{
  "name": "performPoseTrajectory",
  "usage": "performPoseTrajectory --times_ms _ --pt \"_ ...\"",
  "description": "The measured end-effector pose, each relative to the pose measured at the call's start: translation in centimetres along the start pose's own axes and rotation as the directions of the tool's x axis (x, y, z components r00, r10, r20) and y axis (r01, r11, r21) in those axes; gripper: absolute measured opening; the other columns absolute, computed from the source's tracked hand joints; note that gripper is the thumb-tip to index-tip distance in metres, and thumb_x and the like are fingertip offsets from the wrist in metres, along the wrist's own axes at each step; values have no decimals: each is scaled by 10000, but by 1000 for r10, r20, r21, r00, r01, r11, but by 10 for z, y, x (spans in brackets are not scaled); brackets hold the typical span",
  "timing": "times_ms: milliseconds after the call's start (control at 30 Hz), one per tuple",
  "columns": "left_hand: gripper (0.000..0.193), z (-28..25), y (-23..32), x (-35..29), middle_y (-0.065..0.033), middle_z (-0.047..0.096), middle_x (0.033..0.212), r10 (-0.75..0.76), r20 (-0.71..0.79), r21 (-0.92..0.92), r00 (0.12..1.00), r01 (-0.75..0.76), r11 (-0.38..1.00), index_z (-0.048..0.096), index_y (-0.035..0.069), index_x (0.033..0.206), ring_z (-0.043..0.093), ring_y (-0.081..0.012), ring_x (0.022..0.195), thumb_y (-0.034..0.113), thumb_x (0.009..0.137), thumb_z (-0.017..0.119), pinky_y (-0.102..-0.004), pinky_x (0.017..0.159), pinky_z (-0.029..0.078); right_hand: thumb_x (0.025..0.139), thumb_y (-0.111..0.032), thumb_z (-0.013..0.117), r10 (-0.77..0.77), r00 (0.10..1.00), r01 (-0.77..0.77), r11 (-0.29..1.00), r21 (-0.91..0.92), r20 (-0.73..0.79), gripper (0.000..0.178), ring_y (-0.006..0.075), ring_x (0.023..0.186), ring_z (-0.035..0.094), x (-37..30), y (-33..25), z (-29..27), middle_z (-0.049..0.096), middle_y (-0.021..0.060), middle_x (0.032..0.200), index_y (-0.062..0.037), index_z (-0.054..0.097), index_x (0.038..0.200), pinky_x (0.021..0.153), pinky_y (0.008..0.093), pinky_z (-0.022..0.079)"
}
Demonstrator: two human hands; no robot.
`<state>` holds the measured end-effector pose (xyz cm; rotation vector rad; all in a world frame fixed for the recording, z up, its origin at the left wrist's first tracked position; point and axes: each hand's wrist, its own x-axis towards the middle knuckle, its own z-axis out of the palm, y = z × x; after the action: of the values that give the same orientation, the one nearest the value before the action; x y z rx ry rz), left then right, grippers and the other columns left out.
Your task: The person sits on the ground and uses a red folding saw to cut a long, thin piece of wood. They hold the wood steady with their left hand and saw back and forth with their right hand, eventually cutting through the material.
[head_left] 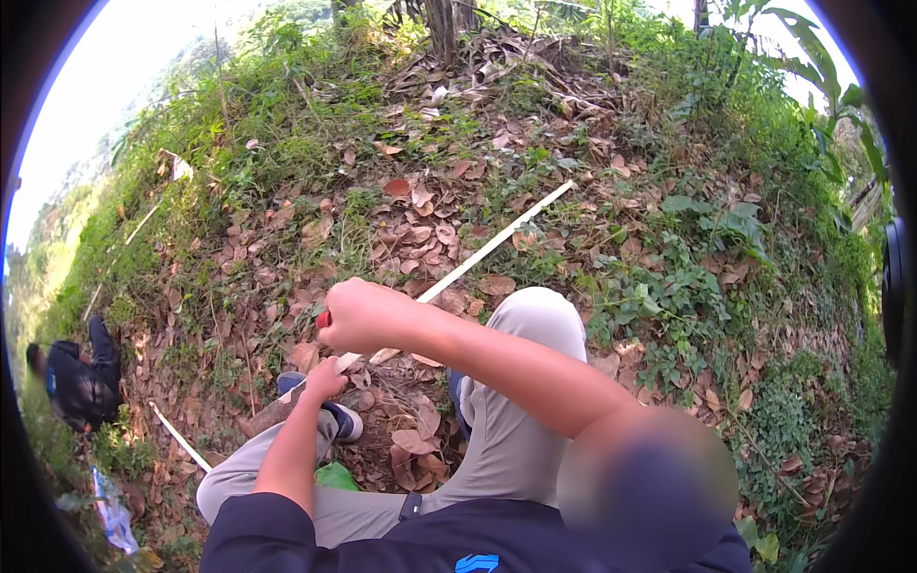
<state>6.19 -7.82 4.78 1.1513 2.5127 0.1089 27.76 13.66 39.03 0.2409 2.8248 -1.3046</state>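
A long pale strip, like split bamboo or wood, [506, 232] slants from the leaves ahead down to my left hand [327, 379]. That hand is closed round its near end, low between my knees. Just above it my right hand [361, 315] makes a fist round a red handle [324, 319], whose red shows at both sides of the fist. What the handle belongs to is hidden by the hand. My right forearm reaches across over my raised right knee. Beneath my left hand lies a brown, wood-like piece [271, 416], partly covered by my arm.
Dry leaves and green plants cover the sloping ground. Another pale strip [180, 437] lies by my left knee. Farther left a person in dark clothes [84, 382] is low on the ground, near a blue-white plastic bag [116, 516]. A tree trunk [441, 31] stands far ahead.
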Motion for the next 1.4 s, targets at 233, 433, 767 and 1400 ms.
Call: performPoseTrajectory --times_ms 233,433,767,1400 --pt "753 -11 -15 -15 -246 616 1245 101 81 78 992 -107 991 459 54 1440 617 -395 1164 247 760 720 -459 1008 500 792 -204 623 144 985 -129 981 147 -96 295 422 842 710 16 48 28 711 277 861 58 729 878 801 465 571" --pt "575 -57 -18 -13 -167 672 1252 114 421 156 900 -196 968 634 178 1317 642 -347 1151 315 770 749 -450 980 525 837 -224 643 100 989 -94 994 53 -112 281 428 860 707 -12 31 20 707 270 856 43 718 879 807 482 568" --pt "476 -63 9 -51 -121 670 1187 104 59 271 993 -116 956 677 189 1250 591 -319 1176 342 805 748 -470 1064 438 822 -225 623 102 977 -91 994 65 -186 290 458 864 693 -4 39 25 694 298 854 54 704 825 811 499 560" --pt "749 -21 47 -21 -170 613 1259 -21 188 338 982 -45 940 438 58 1377 601 -350 1182 321 770 788 -493 988 493 824 -159 607 170 946 -151 984 90 -277 239 429 937 701 -5 56 13 715 270 951 34 714 914 861 481 563"
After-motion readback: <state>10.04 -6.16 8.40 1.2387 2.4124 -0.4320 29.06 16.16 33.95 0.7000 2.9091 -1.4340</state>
